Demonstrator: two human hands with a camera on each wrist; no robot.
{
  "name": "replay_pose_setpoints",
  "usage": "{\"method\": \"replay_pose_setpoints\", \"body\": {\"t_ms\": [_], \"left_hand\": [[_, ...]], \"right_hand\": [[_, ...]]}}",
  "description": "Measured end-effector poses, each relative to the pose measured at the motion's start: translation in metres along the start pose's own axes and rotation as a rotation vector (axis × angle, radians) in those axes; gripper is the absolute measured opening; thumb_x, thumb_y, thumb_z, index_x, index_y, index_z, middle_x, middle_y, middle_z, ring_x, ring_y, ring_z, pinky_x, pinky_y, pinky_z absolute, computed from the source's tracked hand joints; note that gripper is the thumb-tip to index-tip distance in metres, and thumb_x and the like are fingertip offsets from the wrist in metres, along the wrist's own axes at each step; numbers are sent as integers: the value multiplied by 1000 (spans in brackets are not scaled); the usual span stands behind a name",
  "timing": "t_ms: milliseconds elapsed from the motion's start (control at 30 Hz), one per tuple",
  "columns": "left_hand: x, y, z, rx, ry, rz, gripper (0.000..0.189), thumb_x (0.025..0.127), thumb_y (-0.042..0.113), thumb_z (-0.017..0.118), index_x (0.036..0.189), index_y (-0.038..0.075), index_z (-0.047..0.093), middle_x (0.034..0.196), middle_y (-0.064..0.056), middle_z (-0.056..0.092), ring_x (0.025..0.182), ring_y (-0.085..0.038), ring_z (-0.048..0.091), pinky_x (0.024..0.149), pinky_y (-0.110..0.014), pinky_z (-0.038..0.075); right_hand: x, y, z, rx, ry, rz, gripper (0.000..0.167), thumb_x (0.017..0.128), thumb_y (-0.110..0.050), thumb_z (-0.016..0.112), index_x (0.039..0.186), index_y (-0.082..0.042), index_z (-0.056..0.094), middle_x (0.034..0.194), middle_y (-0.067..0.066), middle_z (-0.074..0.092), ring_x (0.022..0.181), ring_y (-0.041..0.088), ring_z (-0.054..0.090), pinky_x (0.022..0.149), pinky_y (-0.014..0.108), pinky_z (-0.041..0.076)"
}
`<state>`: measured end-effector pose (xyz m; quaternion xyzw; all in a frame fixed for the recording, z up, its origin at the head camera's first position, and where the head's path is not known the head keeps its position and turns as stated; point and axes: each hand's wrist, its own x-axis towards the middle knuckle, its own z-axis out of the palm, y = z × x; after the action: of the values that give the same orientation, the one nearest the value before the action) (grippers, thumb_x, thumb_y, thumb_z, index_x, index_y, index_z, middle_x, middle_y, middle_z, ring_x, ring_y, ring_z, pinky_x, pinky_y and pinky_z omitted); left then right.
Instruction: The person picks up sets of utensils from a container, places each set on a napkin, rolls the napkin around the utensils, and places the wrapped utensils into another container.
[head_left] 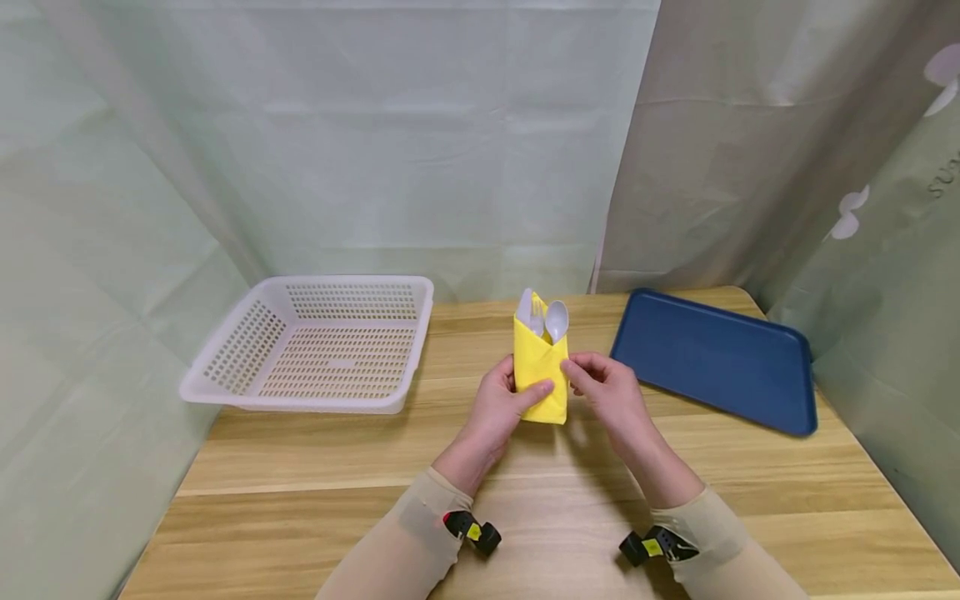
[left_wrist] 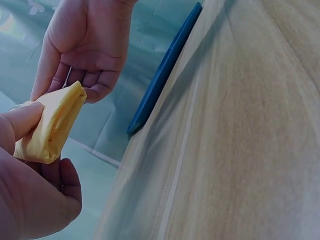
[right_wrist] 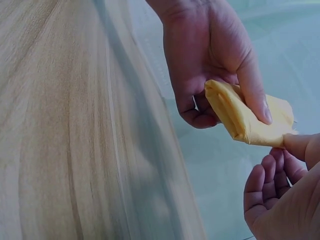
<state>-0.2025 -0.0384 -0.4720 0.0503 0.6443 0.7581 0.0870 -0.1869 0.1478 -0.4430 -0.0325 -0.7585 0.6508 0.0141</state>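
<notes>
A yellow napkin [head_left: 542, 379] is folded into a flat pouch and held up above the table. Out of its top stick a pale plastic knife [head_left: 523, 307], a fork [head_left: 537, 317] and a spoon [head_left: 557, 320]. My left hand [head_left: 504, 402] grips the pouch from the left, thumb across its front and fingers behind. On the other side my right hand [head_left: 609, 390] pinches the napkin's right edge between thumb and index finger. Both wrist views show the folded lower end of the napkin [left_wrist: 55, 120]; the cutlery is mostly hidden there.
To the left on the wooden table [head_left: 337, 500] stands a white perforated plastic basket [head_left: 416, 350]. A blue tray [head_left: 720, 362] lies at the back right. Cloth curtains [head_left: 420, 150] hang behind the table and along its sides.
</notes>
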Motion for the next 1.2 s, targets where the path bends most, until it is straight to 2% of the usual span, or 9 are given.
{"method": "replay_pose_setpoints", "body": {"t_ms": [167, 333, 500, 767, 1200], "left_hand": [[2, 1, -2, 11, 57, 24, 46, 97, 9, 86, 138, 2, 67, 123, -12, 77, 104, -22, 76, 88, -35, 64], [3, 3, -4, -10, 109, 31, 44, 97, 8, 86, 137, 3, 68, 124, -12, 77, 107, -22, 74, 89, -35, 63], [4, 6, -6, -19, 145, 37, 45, 97, 11, 87, 138, 5, 68, 126, -11, 75, 112, -23, 72, 93, -35, 62], [4, 8, -8, -24, 158, 45, 45, 98, 13, 86, 139, 6, 68, 129, -11, 74, 115, -23, 70, 95, -34, 61], [5, 11, -9, -26, 148, 51, 45, 98, 13, 86, 139, 6, 68, 129, -12, 74, 115, -24, 70, 93, -34, 62]], "right_hand": [[-1, 1, 2, -14, -45, -7, 28, 107, -20, 77, 124, 2, 77, 110, 10, 72, 100, 22, 61, 85, 31, 57], [-3, 1, 4, -25, -64, -21, 28, 104, -17, 80, 124, 2, 76, 111, 11, 73, 99, 21, 63, 81, 24, 56], [-3, 3, 7, -56, -107, -12, 25, 103, -16, 81, 121, 1, 76, 108, 10, 74, 97, 22, 66, 83, 24, 57], [-2, 6, 10, -128, -168, -9, 25, 103, -20, 82, 118, -1, 78, 107, 9, 77, 97, 22, 67, 83, 28, 56], [-2, 7, 12, -156, -150, 12, 25, 105, -24, 80, 117, -2, 80, 103, 6, 76, 93, 21, 66, 82, 32, 56]]}}
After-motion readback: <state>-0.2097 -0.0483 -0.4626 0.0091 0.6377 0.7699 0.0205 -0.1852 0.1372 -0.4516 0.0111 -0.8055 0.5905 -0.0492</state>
